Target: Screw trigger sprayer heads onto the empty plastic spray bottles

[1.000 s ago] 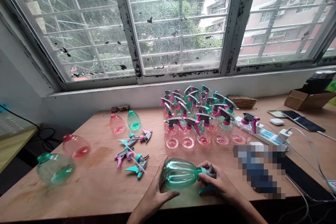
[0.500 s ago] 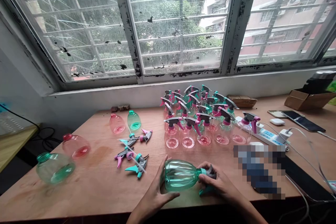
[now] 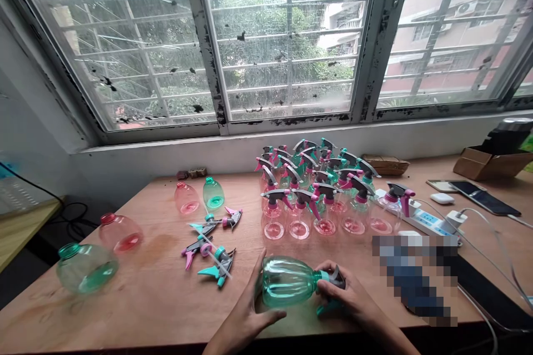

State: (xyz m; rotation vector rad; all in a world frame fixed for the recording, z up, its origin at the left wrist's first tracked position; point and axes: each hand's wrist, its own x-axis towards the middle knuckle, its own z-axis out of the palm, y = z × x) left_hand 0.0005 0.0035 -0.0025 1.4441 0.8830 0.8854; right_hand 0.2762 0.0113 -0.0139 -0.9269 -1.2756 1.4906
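At the table's near edge [image 3: 137,327], both hands [image 3: 245,316] [image 3: 347,299] grip the green bottle [image 3: 287,288], bare wood lying leftward.

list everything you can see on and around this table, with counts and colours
green bottle: 1, clear green, on its side at the near edge
trigger head: 1, grey and teal, on that bottle's neck
finished sprayers: crowded group, too overlapped to count, pink and green, middle-back
bare bottles: 4, two pink, two green, left side
loose heads: about 4, pink or teal, left of centre
power strip: 1, white, right
phones: at least 2, far right
cardboard box: 1, brown, far right
table: 1, wooden
left hand: cups the bottle's base
right hand: grips the trigger head
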